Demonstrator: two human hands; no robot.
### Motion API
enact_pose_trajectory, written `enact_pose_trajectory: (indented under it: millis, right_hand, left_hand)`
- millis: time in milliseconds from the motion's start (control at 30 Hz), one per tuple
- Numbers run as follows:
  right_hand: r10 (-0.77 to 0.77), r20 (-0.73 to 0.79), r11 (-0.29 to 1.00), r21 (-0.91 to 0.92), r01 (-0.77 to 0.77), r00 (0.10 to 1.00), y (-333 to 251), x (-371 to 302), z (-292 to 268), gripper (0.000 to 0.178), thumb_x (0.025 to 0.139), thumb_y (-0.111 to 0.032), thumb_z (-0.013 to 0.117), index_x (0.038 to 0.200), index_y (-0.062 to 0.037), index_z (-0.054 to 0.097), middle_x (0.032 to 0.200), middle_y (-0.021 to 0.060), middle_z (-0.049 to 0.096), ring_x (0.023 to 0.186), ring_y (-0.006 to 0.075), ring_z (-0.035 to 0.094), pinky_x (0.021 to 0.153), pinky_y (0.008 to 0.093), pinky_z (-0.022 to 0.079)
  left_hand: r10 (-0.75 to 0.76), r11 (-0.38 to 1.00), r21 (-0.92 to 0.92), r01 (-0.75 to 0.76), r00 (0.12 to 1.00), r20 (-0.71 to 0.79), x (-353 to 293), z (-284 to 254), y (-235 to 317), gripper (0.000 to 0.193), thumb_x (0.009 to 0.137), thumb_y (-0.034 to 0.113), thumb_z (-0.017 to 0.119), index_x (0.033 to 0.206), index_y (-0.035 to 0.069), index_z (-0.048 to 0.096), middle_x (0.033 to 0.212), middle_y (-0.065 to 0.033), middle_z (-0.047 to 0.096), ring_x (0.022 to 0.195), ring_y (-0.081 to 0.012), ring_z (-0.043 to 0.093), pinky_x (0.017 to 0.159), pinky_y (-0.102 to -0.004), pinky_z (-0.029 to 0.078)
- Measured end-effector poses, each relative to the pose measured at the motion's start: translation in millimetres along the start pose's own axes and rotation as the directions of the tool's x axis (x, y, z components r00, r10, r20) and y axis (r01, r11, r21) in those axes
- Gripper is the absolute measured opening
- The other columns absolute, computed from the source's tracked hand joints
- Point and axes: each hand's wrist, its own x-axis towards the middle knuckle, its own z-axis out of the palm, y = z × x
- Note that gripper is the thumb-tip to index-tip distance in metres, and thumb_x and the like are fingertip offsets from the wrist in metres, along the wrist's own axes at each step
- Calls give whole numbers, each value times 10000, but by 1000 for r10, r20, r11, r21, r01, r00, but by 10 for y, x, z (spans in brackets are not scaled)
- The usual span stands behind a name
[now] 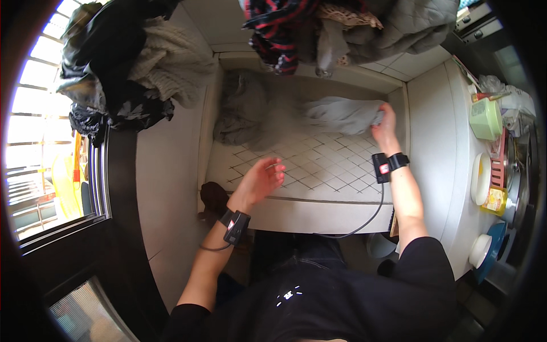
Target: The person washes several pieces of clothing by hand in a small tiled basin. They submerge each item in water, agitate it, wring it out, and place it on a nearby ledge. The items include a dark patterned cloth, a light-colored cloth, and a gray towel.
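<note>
Clamped on the end of a pale grey cloth (339, 115), the right hand (387, 122) is at two o'clock of the view. This cloth lies stretched between one and two o'clock, inside a white laundry sink (330, 216), along the upper edge of its crosshatched washboard (319, 165). The left hand (260, 182) is near the clock's centre, its grip apart, the fingers loosely bent. At eleven o'clock, a darker grey cloth (242, 105) lies bunched in the sink.

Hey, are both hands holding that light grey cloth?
No, only the right hand holds the light grey cloth; the left hand is empty and apart from it.
</note>
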Motion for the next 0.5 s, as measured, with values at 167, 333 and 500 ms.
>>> enact_pose_trajectory:
  millis: [167, 333, 500]
  right_hand:
    - [-211, -141, 829, -550, 101, 967, -133, 357, -739, 409, 807, -289, 601, 1115, -33, 523, 1055, 120, 596, 912, 266, 604, 771, 353, 513]
    - [-214, 223, -2, -974, 228, 951, 413, 466, -770, 782, 761, -506, 639, 1404, -206, 310, 1485, 229, 163, 1327, 481, 203, 995, 611, 293]
    - [217, 114, -358, -915, 188, 970, 798, 445, -521, 760, 739, -637, 584, 1397, -370, 312, 1531, 118, 59, 1344, 516, 27, 944, 760, 161]
  left_hand:
    - [29, 976, 219, -16, 998, -53, 519, 281, 70, 254, 922, 255, 496, 1039, 38, 553, 976, -82, 607, 834, -183, 584, 787, -308, 483]
    - [298, 529, 848, -35, 943, -147, 1245, 124, 230, 345, 923, 266, 507, 1202, 64, 530, 1115, -79, 570, 1037, -205, 531, 898, -334, 431]
    - [392, -559, 829, 12, 885, 252, 2031, -236, 359, 585, 869, 479, 523, 1367, 194, 411, 1414, -167, 353, 1304, -355, 318, 1033, -448, 308]
